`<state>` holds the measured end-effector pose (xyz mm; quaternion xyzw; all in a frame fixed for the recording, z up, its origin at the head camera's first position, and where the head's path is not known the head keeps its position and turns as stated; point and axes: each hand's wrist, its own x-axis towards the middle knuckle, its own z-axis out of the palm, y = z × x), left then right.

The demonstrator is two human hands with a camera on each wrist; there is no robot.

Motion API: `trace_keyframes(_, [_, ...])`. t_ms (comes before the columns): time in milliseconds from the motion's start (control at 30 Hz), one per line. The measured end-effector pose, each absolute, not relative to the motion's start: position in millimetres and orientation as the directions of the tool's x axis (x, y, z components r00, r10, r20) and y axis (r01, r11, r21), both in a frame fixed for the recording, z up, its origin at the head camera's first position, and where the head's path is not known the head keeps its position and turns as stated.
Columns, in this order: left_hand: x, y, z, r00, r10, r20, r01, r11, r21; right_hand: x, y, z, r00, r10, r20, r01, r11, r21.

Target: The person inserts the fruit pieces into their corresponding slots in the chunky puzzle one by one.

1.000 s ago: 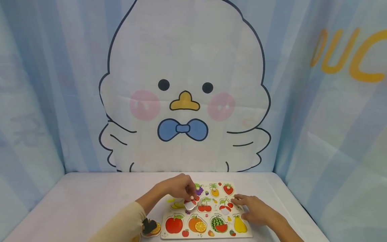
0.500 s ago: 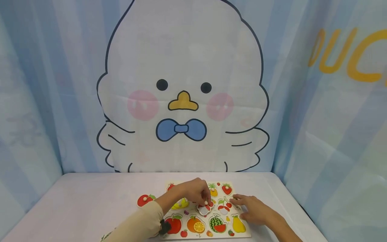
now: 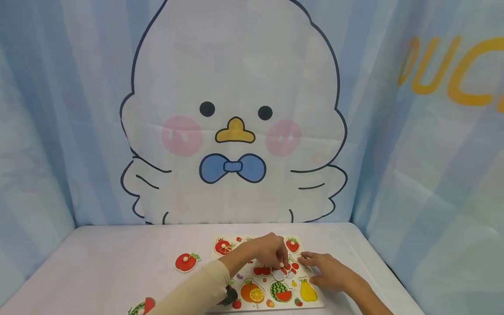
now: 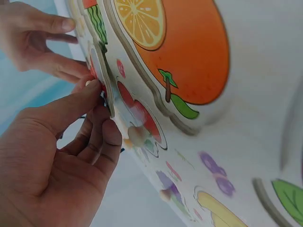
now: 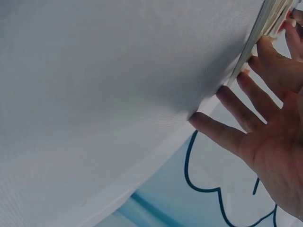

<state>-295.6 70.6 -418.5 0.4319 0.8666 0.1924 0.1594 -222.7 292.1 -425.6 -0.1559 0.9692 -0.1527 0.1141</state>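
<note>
My left hand [image 3: 271, 251] pinches a red-and-white fruit puzzle piece [image 3: 279, 274] by its small knob. The piece is over the right half of the fruit puzzle board [image 3: 283, 307], close to the printed cherries and lychee spot. In the left wrist view, the thumb and fingers of the left hand [image 4: 61, 156] meet at the knob, and the piece [image 4: 97, 61] stands tilted near the board's surface. At the board's right edge rests my right hand [image 3: 330, 273], its fingers spread. The right wrist view shows that hand's fingertips [image 5: 226, 92] along the board's side.
Left of the board lie a loose red fruit piece [image 3: 187, 262] with a knob and a watermelon piece [image 3: 142, 307]. A dark green-black piece [image 3: 231, 295] shows beside the left sleeve. Behind the white table [image 3: 118, 258] hangs a curtain [image 3: 236, 197] with a printed duck.
The left hand has carried the red-and-white piece rightward across the board, from its left-middle part to its right half. The right hand stays at the edge. The view has shifted slightly.
</note>
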Motion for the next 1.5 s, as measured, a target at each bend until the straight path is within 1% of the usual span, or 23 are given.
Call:
trace_keyframes(133, [-295.9,79.7,-420.8,-0.589,0.801,-0.110,0.687,0.568,0.452,-223.8,293.1,-426.3,-0.919,-0.361,-0.156,-0.295,0.895,-0.334])
trace_keyframes(333, [-296.1,92.0,-423.6,-0.604,0.791,-0.098,0.702,0.586,0.405,-223.9,293.4,-427.3,-0.922,-0.355,-0.157,-0.288,0.896,-0.337])
trace_keyframes(467, [-294.4,96.5,-421.4,-0.622,0.777,-0.097,0.685,0.601,0.412,-223.0,293.1,-426.2,-0.922,-0.355,-0.154,-0.291,0.898,-0.331])
trace_keyframes(633, [-293.2,98.8,-419.9,-0.628,0.773,-0.086,0.686,0.602,0.408,-221.3,292.5,-424.7,-0.928,-0.337,-0.157,-0.274,0.906,-0.324])
trace_keyframes(833, [-292.7,99.3,-421.3,-0.647,0.756,-0.101,0.651,0.617,0.442,-218.8,290.4,-423.9,-0.933,-0.320,-0.162,-0.255,0.909,-0.328])
trace_keyframes(1067, [-292.8,96.9,-421.7,-0.634,0.768,-0.091,0.673,0.606,0.424,-217.7,288.9,-423.5,-0.937,-0.312,-0.157,-0.250,0.913,-0.324])
trace_keyframes(1267, [-291.1,93.3,-418.0,-0.615,0.780,-0.113,0.689,0.601,0.404,-217.9,288.6,-424.8,-0.939,-0.308,-0.155,-0.246,0.914,-0.323])
trace_keyframes(1500, [-289.2,88.1,-415.1,-0.618,0.775,-0.128,0.662,0.602,0.446,-218.4,288.0,-424.6,-0.947,-0.278,-0.162,-0.215,0.922,-0.323])
